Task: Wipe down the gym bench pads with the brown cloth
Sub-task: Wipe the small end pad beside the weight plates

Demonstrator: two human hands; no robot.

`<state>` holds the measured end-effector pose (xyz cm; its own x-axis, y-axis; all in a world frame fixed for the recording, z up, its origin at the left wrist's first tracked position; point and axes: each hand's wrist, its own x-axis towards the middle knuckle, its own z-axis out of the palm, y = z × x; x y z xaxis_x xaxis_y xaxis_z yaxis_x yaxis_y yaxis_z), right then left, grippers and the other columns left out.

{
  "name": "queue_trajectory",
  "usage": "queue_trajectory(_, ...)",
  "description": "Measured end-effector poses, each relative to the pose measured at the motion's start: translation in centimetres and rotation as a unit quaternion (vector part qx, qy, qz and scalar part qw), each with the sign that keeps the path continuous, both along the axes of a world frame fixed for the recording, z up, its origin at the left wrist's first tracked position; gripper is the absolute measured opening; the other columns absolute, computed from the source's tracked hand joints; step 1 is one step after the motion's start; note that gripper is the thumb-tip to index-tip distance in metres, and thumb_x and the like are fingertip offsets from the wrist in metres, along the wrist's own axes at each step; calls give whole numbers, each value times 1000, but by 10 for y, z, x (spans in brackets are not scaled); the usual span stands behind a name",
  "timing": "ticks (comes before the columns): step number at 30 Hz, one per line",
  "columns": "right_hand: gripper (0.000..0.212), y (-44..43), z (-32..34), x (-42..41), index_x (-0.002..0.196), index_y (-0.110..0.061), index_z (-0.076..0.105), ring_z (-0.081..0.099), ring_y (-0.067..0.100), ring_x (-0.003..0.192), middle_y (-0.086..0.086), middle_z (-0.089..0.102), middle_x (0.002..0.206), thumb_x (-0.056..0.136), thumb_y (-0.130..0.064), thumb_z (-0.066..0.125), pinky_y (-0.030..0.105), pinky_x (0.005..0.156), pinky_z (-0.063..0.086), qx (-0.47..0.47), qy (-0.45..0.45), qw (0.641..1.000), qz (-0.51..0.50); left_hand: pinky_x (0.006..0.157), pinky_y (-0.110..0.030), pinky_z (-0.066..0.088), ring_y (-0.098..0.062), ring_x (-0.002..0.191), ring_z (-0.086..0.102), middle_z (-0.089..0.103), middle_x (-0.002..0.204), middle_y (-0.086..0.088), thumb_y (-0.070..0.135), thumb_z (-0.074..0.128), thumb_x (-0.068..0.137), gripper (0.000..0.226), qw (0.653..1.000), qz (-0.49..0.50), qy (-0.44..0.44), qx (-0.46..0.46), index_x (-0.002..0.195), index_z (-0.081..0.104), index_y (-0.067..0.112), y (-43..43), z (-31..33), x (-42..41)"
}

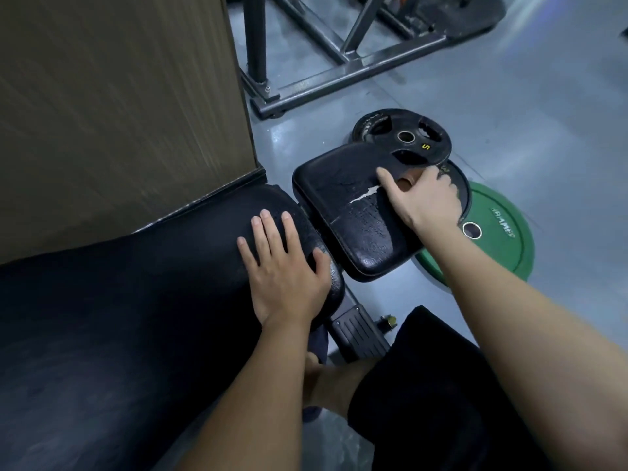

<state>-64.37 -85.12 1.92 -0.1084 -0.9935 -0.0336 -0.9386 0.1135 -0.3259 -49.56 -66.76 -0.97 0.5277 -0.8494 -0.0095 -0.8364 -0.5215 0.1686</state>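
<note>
The long black back pad of the gym bench runs from lower left to centre. My left hand lies flat on its far end, fingers spread, holding nothing. Beyond a narrow gap sits the smaller black seat pad, cracked, with a white tear in its cover. My right hand presses down on the far right edge of that seat pad, with the brown cloth bunched under the fingers; only a small fold of cloth shows between thumb and forefinger.
A tan panel wall rises at the left beside the bench. On the grey floor behind the seat pad lie a black weight plate marked 5 and a green plate. A steel rack base stands farther back. My dark-clad knee is at lower right.
</note>
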Motion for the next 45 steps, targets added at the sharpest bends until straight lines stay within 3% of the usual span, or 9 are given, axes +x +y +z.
queue_trajectory(6, 114, 78, -10, -10, 142, 8, 31, 37, 45, 136, 29, 38, 144, 81, -87, 47, 50, 114, 30, 31, -144, 977, -156, 125, -58, 5, -32, 158, 2, 5, 169, -19, 52, 22, 96, 78, 1000, 3, -12, 8, 163, 10, 13, 0, 0, 0)
queue_trajectory(12, 116, 96, -26, 9, 145, 3, 22, 26, 38, 144, 22, 28, 150, 76, -80, 64, 50, 120, 26, 96, -347, 892, -274, 125, -57, 4, -31, 158, 2, 7, 169, -19, 51, 22, 96, 77, 1000, 5, -14, -2, 163, 13, 13, -1, -1, 0)
queue_trajectory(15, 115, 77, -31, 5, 139, -9, 27, 45, 33, 133, 16, 41, 145, 62, -77, 79, 50, 112, 42, 67, -462, 816, -341, 126, -57, 3, -31, 158, 1, 5, 170, -19, 51, 20, 96, 78, 1000, 4, -22, 1, 163, 11, 13, -2, -3, -1)
queue_trajectory(19, 98, 52, -30, -11, 125, -13, 54, 69, 20, 98, 1, 68, 112, 55, -76, 83, 44, 89, 61, 49, -529, 767, -359, 125, -57, 4, -31, 158, 0, 5, 170, -19, 52, 20, 96, 78, 1000, 5, -27, 3, 163, 11, 13, -3, -3, 0)
queue_trajectory(26, 47, 71, -21, -17, 85, -18, 70, 69, 11, 64, -2, 75, 84, 76, -62, 80, 31, 69, 59, 95, -530, 797, -274, 125, -57, 3, -31, 158, 1, 5, 169, -19, 50, 20, 95, 78, 1000, 6, -22, 4, 163, 12, 12, -3, -1, 0)
queue_trajectory(32, 110, 149, -31, 40, 122, -10, 61, 70, 23, 98, 4, 71, 109, 50, -93, 66, 43, 94, 57, 177, -515, 780, -307, 125, -57, 7, -31, 157, 8, 13, 168, -19, 50, 22, 96, 76, 1000, 10, -18, -8, 162, 18, 11, -2, 0, -2)
queue_trajectory(35, 102, 140, -33, 49, 119, -9, 64, 68, 23, 99, 3, 71, 111, 55, -88, 70, 39, 94, 55, 155, -536, 750, -355, 125, -56, 8, -30, 157, 11, 15, 168, -18, 51, 18, 99, 73, 1000, 9, -22, -20, 161, 21, 12, -2, -4, 2)
queue_trajectory(39, 73, 118, -26, 30, 85, -19, 72, 74, 23, 83, -1, 75, 88, 53, -85, 77, 47, 85, 62, 126, -534, 758, -354, 126, -55, 8, -28, 158, 8, 14, 169, -15, 52, 13, 104, 70, 1000, 7, -20, -24, 162, 19, 14, -2, -7, 2)
queue_trajectory(45, 68, 86, -16, 1, 95, -15, 64, 75, 20, 78, 2, 70, 93, 65, -74, 82, 39, 61, 65, 112, -551, 751, -345, 126, -55, 6, -27, 158, 5, 9, 170, -13, 51, 11, 103, 70, 1000, 7, -13, -11, 162, 16, 15, -4, -7, 3)
